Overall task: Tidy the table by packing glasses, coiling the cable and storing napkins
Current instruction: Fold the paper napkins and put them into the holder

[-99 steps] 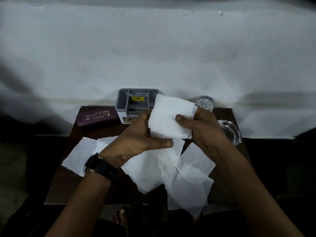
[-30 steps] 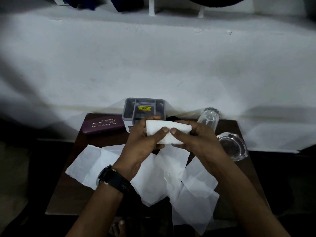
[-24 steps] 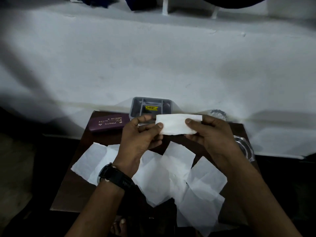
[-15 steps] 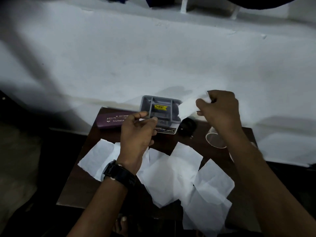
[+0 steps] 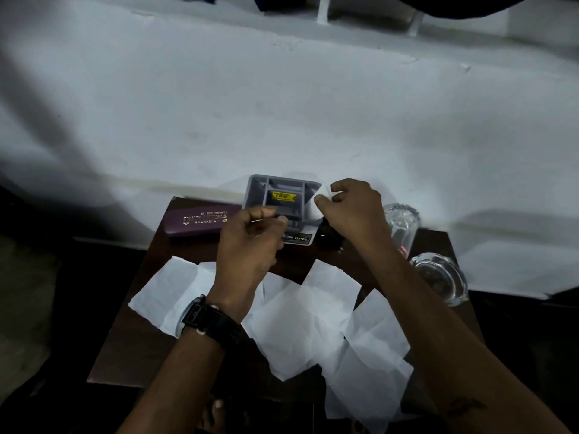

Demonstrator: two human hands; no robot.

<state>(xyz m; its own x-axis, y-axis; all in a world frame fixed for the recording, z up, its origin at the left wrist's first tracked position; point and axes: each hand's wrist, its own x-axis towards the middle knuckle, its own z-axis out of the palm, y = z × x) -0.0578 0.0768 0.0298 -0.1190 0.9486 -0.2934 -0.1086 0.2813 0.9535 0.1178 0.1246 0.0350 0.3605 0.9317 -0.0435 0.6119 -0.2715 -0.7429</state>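
Observation:
My right hand (image 5: pixel 351 205) pinches a folded white napkin (image 5: pixel 314 212) at the right side of the grey compartment organizer (image 5: pixel 280 186), which stands at the table's back edge. Just left of it, my left hand (image 5: pixel 250 245) hovers in front of the organizer with its fingers loosely curled and nothing in them. Several unfolded white napkins (image 5: pixel 310 314) lie spread over the front half of the dark wooden table (image 5: pixel 125 349). A purple glasses case (image 5: pixel 197 220) lies closed at the back left. A black cable bundle (image 5: pixel 332 238) shows partly under my right wrist.
An upturned clear tumbler (image 5: pixel 402 227) and a glass ashtray (image 5: pixel 438 277) stand at the table's right edge. A white wall rises right behind the table. My foot (image 5: pixel 216 411) shows below the front edge.
I folded the napkin with both hands, then my left hand let go. My right hand carried the folded napkin back to the organizer's right side. The view shifted left.

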